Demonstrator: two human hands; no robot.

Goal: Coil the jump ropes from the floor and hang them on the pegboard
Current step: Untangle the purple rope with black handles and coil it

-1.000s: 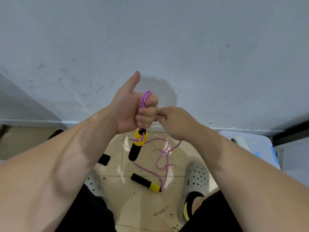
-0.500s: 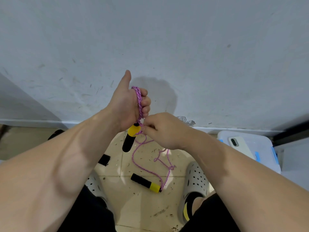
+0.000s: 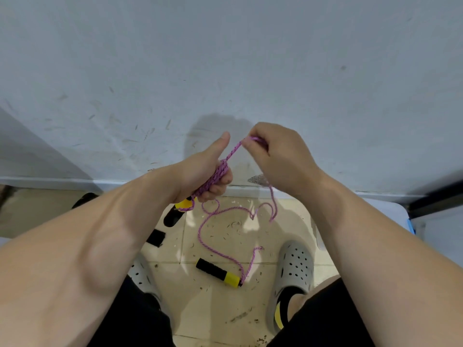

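Observation:
My left hand grips one black-and-yellow handle of a pink jump rope, thumb pointing up, with several turns of rope wound across its fingers. From those turns a taut strand of the pink rope runs up to my right hand, which pinches it a little higher and to the right. The slack of the rope hangs and loops down to the tiled floor, ending at the second handle lying between my feet. No pegboard is in view.
A grey-white wall with a skirting board rises directly ahead. My grey perforated shoes stand on the beige tiles, which are strewn with small debris. A small black object lies on the floor at left. A white and blue container sits at the right.
My right hand rose from below my left fist to above and right of it, pulling a strand of rope taut. More turns now lie across my left fingers.

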